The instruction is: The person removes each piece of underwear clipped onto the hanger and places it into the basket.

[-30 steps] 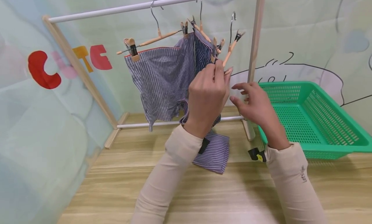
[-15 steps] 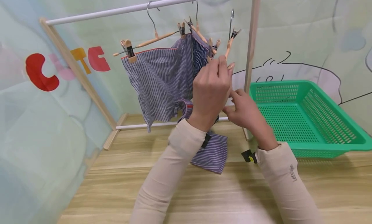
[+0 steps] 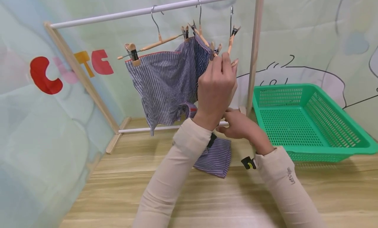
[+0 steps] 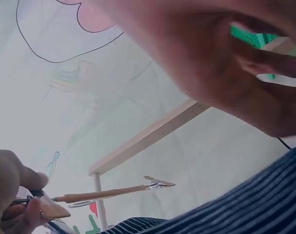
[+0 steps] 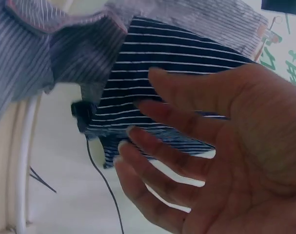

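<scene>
My left hand point(image 3: 217, 86) pinches a wooden clip point(image 4: 54, 209) at the near end of a small clip hanger point(image 3: 231, 44). Its hook stands in the air, apart from the rail. My right hand point(image 3: 237, 124) is lower, beneath the left; in the right wrist view its loosely spread fingers overlap a navy, white-striped garment point(image 5: 133, 63). Grey-blue striped shorts point(image 3: 165, 80) hang by clips from the left hanger point(image 3: 156, 44). Another dark striped garment point(image 3: 202, 55) hangs from the middle hanger point(image 3: 201, 32), partly hidden behind my left hand.
A white rail point(image 3: 124, 14) on wooden posts point(image 3: 255, 50) spans the back. On the right stands a green perforated basket point(image 3: 325, 150). Folded purple-striped cloth point(image 3: 214, 159) lies on the wooden table point(image 3: 124, 192) below my hands.
My right hand has moved left and down from beside the basket to beneath my left hand. My left hand keeps its pinch at the hanger's clip, with only a small shift.
</scene>
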Tool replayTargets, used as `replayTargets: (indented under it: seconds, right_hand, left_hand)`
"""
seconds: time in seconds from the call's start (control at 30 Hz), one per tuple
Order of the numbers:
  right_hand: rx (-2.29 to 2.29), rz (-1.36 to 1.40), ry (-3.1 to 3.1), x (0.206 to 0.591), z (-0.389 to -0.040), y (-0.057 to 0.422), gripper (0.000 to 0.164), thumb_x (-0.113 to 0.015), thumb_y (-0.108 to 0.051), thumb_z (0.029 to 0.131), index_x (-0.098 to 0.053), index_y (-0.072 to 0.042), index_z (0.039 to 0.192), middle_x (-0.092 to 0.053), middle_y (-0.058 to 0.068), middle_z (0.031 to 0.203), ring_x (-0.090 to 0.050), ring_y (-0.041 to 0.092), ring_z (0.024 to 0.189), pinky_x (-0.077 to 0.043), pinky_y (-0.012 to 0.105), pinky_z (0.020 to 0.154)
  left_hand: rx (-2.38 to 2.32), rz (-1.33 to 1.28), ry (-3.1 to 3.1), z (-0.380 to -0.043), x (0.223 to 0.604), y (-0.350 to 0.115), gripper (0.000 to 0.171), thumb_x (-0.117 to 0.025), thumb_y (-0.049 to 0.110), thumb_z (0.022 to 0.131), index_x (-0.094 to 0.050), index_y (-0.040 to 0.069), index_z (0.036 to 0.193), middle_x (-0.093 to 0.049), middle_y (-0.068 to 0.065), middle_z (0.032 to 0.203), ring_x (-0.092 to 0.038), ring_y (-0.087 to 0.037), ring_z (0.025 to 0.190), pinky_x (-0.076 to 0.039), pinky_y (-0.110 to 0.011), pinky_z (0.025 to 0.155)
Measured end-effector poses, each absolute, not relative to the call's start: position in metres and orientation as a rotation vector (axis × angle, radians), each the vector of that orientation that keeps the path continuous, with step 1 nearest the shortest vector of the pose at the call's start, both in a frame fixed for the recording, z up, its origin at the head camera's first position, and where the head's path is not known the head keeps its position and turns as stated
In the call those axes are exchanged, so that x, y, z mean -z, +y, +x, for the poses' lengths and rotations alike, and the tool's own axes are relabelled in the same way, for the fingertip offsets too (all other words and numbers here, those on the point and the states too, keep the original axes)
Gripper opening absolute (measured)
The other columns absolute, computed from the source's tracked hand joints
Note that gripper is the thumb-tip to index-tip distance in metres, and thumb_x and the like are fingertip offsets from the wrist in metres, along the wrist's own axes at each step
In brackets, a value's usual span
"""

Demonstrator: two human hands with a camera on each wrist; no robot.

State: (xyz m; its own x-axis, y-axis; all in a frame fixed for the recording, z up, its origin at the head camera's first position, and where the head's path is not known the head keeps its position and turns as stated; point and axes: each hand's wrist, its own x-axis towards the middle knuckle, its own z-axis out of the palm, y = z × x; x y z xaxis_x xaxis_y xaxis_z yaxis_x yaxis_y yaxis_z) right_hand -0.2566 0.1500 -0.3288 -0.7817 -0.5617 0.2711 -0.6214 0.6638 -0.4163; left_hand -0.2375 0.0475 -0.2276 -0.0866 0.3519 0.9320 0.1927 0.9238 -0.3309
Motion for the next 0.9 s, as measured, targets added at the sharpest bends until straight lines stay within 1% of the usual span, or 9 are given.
replayTargets:
  seconds: [0.13,0.37,0.5,0.53,0.63,0.67,0.73,0.87,0.9]
  right_hand:
    - [-0.733,1.083,-2.774,0.335,-0.258,0.143,0.040,-0.068,-0.011,0.081,-0.059,-0.002,0.119,-0.062,0.016,0.114,-0.060,0.027,0.092,-0.051,0.046,0.079]
    - [-0.751,1.185,-2.788,0.345,-0.260,0.136,0.043,-0.068,-0.008,0.075,-0.059,0.001,0.117,-0.063,0.018,0.116,-0.058,0.029,0.101,-0.049,0.048,0.086]
    - [-0.691,1.217,-2.846,0.349,-0.259,0.131,0.044,-0.068,-0.013,0.077,-0.058,0.003,0.116,-0.061,0.018,0.112,-0.057,0.027,0.095,-0.050,0.045,0.083]
    - [-0.684,1.209,-2.893,0.350,-0.258,0.130,0.048,-0.068,-0.014,0.078,-0.055,0.003,0.120,-0.060,0.018,0.115,-0.056,0.027,0.097,-0.050,0.045,0.085]
    - [-0.623,1.156,-3.063,0.352,-0.256,0.125,0.061,-0.068,-0.020,0.081,-0.043,0.005,0.131,-0.054,0.019,0.127,-0.052,0.028,0.107,-0.046,0.045,0.093]
    - [-0.522,1.155,-3.112,0.352,-0.255,0.123,0.057,-0.066,-0.023,0.083,-0.046,0.007,0.128,-0.056,0.020,0.123,-0.054,0.028,0.105,-0.042,0.045,0.097]
    - [-0.392,1.177,-3.160,0.354,-0.255,0.120,0.060,-0.065,-0.027,0.084,-0.045,0.006,0.130,-0.056,0.019,0.126,-0.051,0.027,0.110,-0.037,0.044,0.103]
    - [-0.211,1.210,-3.171,0.359,-0.256,0.116,0.054,-0.064,-0.031,0.083,-0.053,0.004,0.123,-0.061,0.017,0.116,-0.054,0.025,0.100,-0.040,0.041,0.100]
    - [-0.285,1.185,-3.184,0.361,-0.256,0.116,0.060,-0.065,-0.030,0.082,-0.047,0.002,0.130,-0.058,0.018,0.122,-0.051,0.025,0.103,-0.042,0.042,0.097]
  left_hand:
    - [-0.141,-0.412,-1.676,-0.238,0.225,0.048,0.036,-0.039,0.021,0.101,-0.066,-0.003,0.103,-0.066,-0.007,0.083,-0.057,-0.014,0.065,-0.053,-0.020,0.054]
    - [-0.144,-0.392,-1.662,-0.242,0.220,0.051,0.038,-0.036,0.021,0.102,-0.066,-0.002,0.102,-0.065,-0.006,0.084,-0.057,-0.014,0.065,-0.053,-0.020,0.056]
    - [-0.147,-0.390,-1.664,-0.244,0.219,0.052,0.038,-0.036,0.020,0.102,-0.066,-0.003,0.104,-0.067,-0.007,0.088,-0.059,-0.014,0.069,-0.054,-0.020,0.061]
    - [-0.142,-0.392,-1.667,-0.244,0.219,0.053,0.038,-0.036,0.020,0.102,-0.066,-0.003,0.104,-0.068,-0.007,0.089,-0.059,-0.014,0.070,-0.054,-0.020,0.062]
    - [-0.123,-0.402,-1.676,-0.245,0.216,0.054,0.039,-0.035,0.020,0.102,-0.065,-0.004,0.105,-0.068,-0.008,0.091,-0.061,-0.013,0.073,-0.055,-0.020,0.065]
    - [-0.116,-0.404,-1.677,-0.245,0.215,0.055,0.039,-0.034,0.020,0.102,-0.065,-0.004,0.106,-0.068,-0.008,0.092,-0.061,-0.013,0.073,-0.055,-0.020,0.065]
    - [-0.101,-0.412,-1.675,-0.244,0.214,0.056,0.040,-0.034,0.020,0.102,-0.065,-0.004,0.106,-0.068,-0.009,0.092,-0.061,-0.013,0.074,-0.055,-0.020,0.065]
    - [-0.092,-0.417,-1.673,-0.244,0.212,0.059,0.040,-0.033,0.020,0.103,-0.065,-0.004,0.105,-0.068,-0.008,0.093,-0.062,-0.014,0.075,-0.055,-0.020,0.065]
    - [-0.090,-0.419,-1.674,-0.243,0.212,0.059,0.040,-0.033,0.020,0.103,-0.065,-0.004,0.105,-0.068,-0.008,0.093,-0.062,-0.014,0.075,-0.055,-0.020,0.063]
